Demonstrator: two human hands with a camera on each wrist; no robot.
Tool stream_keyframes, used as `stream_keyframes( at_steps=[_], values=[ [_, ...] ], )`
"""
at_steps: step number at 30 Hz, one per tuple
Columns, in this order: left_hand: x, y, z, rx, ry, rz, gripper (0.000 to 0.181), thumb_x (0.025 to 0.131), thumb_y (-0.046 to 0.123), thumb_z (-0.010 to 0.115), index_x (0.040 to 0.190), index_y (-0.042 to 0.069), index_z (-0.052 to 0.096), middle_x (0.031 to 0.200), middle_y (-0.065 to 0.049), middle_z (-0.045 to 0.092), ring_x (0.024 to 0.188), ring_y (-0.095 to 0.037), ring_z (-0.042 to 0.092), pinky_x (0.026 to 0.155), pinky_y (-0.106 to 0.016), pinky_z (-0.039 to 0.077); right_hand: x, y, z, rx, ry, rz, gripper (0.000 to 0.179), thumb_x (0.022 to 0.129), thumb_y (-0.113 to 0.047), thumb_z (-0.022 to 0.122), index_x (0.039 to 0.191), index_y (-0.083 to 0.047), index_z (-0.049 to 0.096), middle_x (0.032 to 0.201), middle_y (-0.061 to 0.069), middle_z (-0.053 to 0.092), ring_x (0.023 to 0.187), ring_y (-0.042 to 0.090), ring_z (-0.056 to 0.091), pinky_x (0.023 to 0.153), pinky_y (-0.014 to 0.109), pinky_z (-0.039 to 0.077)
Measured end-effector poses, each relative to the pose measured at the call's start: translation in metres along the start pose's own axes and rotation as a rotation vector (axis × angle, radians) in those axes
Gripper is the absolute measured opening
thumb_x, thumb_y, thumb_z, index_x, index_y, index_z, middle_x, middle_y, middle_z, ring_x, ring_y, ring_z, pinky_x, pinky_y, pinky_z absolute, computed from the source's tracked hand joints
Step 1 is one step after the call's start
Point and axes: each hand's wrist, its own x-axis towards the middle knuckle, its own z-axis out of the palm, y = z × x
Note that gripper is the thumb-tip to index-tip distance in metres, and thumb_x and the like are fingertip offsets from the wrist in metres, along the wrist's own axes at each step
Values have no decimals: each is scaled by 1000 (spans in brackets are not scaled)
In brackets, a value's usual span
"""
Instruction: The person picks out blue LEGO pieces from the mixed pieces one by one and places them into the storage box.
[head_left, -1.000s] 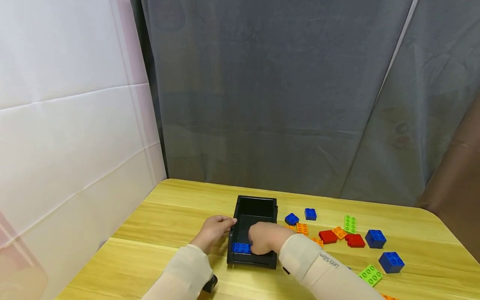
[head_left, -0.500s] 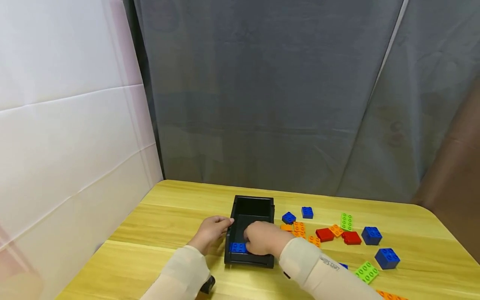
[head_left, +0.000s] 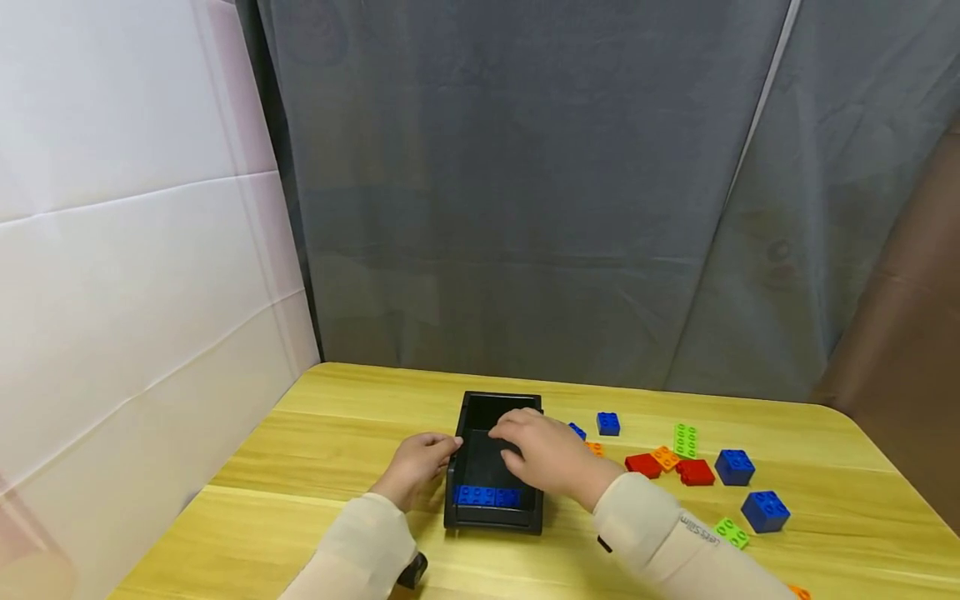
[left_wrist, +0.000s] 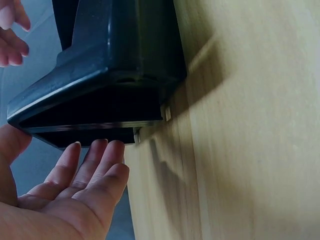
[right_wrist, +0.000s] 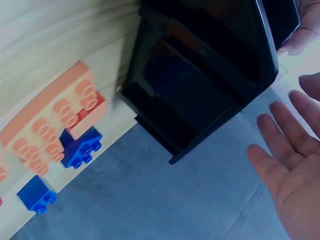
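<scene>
A black plastic storage bin (head_left: 492,520) stands on the table, with its near wall towards me. Along its near end lie blue toy bricks (head_left: 476,496) side by side, studs up. My left hand (head_left: 412,469) holds the bin's left rim; in the left wrist view its thumb and fingertips pinch the edge of the bin (left_wrist: 140,45). Over the bin's right side hovers my right hand (head_left: 551,454), fingers loosely bent. Seen from the right wrist, the right hand (right_wrist: 300,170) has nothing in it and is apart from the bin.
Right of the bin are scattered loose bricks: red (head_left: 695,472), orange (head_left: 665,458), green (head_left: 686,441) and blue (head_left: 765,511). The right forearm hides part of them. Behind the wooden table (head_left: 300,467) hangs a grey curtain (head_left: 487,208); a white one (head_left: 150,250) is at the left.
My right hand has let go of a blue brick at the bin's near end and risen away, its fingers loosening. The left hand keeps its hold on the rim.
</scene>
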Motion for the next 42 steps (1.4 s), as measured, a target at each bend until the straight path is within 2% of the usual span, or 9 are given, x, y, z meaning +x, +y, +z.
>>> stream_keyframes(
  at_steps=[7,13,19,31,42],
  values=[
    [2,-1,3,-19,3,-2,41,97,25,58,120,-9,59,126,-25,58,114,-40,55,99,-49,47,-15,12,-2,10,108,-10,35,92,-19,64,127,-13,62,130,4,56,122,23,52,98,41,49],
    [2,0,4,-14,1,5,40,97,25,58,120,-8,59,126,-25,58,115,-40,55,99,-49,47,-29,21,-7,24,143,61,42,91,-19,66,132,-15,58,137,5,52,127,25,50,101,45,46],
    [1,0,3,-9,-1,10,41,97,25,58,121,-8,59,126,-24,57,114,-39,55,98,-49,47,-41,30,-10,24,180,112,44,89,-16,68,133,-15,58,138,6,52,124,28,52,97,44,50],
    [-1,1,0,-10,2,6,43,97,26,58,122,-8,58,127,-25,57,114,-40,55,99,-49,47,-61,49,-14,64,229,230,47,87,-14,70,133,-14,58,137,5,52,124,29,51,98,48,48],
    [-1,0,-1,-3,0,2,45,97,29,58,124,-7,57,129,-25,56,115,-39,55,97,-47,48,-81,62,-14,69,206,273,44,89,-16,67,132,-12,58,137,9,51,125,32,50,99,51,46]
  ],
)
